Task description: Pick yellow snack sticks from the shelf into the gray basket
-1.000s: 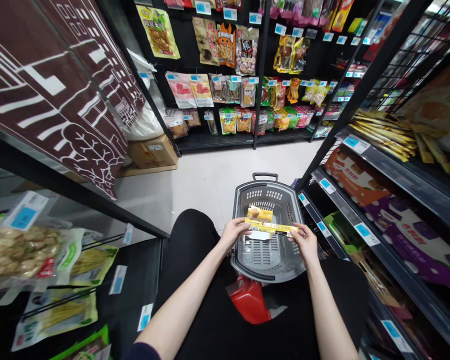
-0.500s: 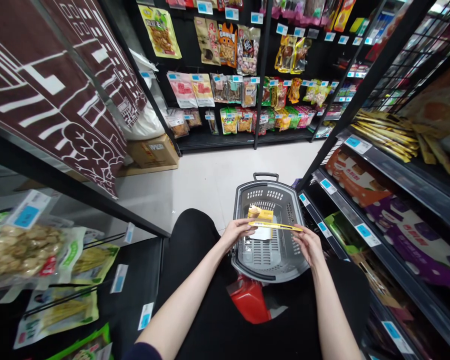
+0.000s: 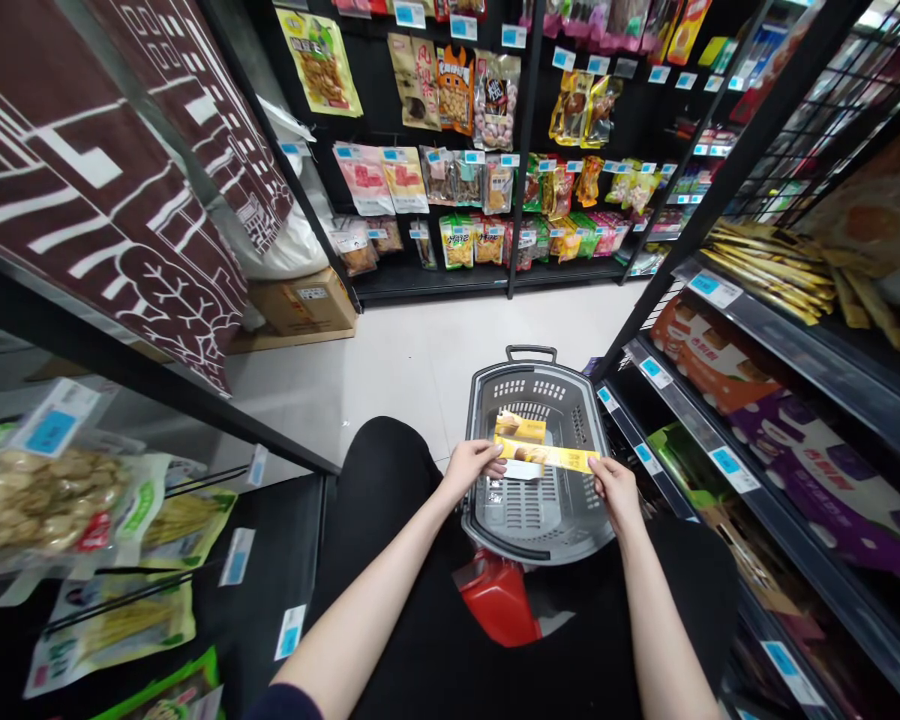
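Note:
My left hand [image 3: 474,468] and my right hand [image 3: 616,490] each pinch one end of a narrow yellow stick packet [image 3: 562,458]. It stretches level between them, over a grey shopping basket [image 3: 487,530], with its printed face turned up toward me. Inside the basket lies a yellow and white package [image 3: 521,427], partly covered by the packet. The basket has perforated walls, and its black handle [image 3: 532,352] sticks out at the far end. A red part [image 3: 499,600] shows below the basket's near end, between my legs.
Yellow stick packets [image 3: 769,270] lie on the right shelf, above orange and purple boxes [image 3: 817,465]. Bagged dried foods [image 3: 45,500] hang at left. Ahead, snack bags [image 3: 457,240] line a black rack beyond the pale floor [image 3: 405,370]. A cardboard box [image 3: 304,300] stands near a brown printed curtain [image 3: 105,190].
The stick packet has turned in my fingers, from edge-on to showing its broad printed face. Both hands have shifted only slightly, and the basket stays where it was.

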Demonstrator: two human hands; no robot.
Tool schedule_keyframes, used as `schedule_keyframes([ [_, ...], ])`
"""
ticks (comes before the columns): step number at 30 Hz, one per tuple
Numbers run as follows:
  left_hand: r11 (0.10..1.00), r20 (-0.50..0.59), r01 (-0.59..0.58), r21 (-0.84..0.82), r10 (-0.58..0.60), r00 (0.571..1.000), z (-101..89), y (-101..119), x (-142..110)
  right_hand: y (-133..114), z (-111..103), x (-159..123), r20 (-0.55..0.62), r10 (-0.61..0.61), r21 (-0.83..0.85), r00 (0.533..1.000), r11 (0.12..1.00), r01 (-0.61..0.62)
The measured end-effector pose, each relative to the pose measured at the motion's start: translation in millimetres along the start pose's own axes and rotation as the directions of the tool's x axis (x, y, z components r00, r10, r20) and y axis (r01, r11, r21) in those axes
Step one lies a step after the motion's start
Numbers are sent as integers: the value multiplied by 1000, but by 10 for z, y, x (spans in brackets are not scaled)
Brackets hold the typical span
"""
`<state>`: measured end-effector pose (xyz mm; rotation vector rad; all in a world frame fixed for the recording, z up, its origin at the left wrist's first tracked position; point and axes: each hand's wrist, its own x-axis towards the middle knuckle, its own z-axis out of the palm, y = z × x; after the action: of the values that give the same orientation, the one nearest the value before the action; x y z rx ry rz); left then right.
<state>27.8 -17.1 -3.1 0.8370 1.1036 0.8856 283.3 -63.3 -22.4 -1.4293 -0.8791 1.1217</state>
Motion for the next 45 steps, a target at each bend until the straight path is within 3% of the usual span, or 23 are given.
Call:
schedule_keyframes([
  [8, 1000, 5, 22, 16, -22, 1000, -5, 10, -14, 1, 10, 3, -41, -21, -21, 999, 1000, 20],
  [17, 988, 16, 62, -140, -60, 998, 6, 67, -47, -123, 63, -30, 8, 51, 248, 999, 967, -51],
  [28, 983, 9, -21, -183, 23, 1000, -24, 37, -31, -3, 22, 10, 53, -21, 131, 998, 991, 14],
  [36, 977, 17, 30, -209, -27, 999, -24, 60, -51, 51, 24, 43, 37, -82, 167, 996, 983, 74],
  [40, 978, -8, 12, -206, -14, 1000, -18, 52, -31, 41, 27, 37, 34, -117, 69, 993, 991, 115],
  [45, 982, -30, -55, -183, 50, 998, -53, -12, 28, 14, 35, 19, 66, -89, 74, 994, 994, 84],
])
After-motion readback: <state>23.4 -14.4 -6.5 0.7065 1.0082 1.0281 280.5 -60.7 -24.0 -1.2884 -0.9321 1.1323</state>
